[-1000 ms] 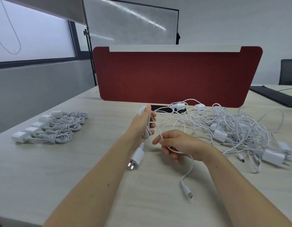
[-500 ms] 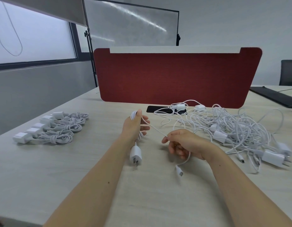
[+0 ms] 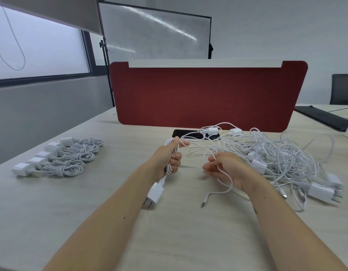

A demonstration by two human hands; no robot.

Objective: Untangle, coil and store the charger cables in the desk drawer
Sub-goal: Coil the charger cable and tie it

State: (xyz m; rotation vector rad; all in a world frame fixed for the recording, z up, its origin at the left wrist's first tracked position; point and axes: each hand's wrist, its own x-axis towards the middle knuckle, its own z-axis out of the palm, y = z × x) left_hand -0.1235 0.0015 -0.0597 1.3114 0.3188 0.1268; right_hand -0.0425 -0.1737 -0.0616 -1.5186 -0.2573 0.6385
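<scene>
Black phone (image 3: 183,133) partly under tangled cables (image 3: 276,151); chair (image 3: 343,89) cut by right edge; loose connector (image 3: 204,203) type too small to read.

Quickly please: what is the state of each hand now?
Left hand: closed around the coiled white cable.
Right hand: loosely curled, holding that cable's free tail.

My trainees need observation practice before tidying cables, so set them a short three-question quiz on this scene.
1. True or false: the left hand grips a partly wound cable.
2. Where do the coiled chargers lie? A: on the desk, to the person's left. B: on the floor. C: in a drawer.
3. Fill in: the wall plug hangs below the ___ hand.
Key: 1 true; 2 A; 3 left.
</scene>
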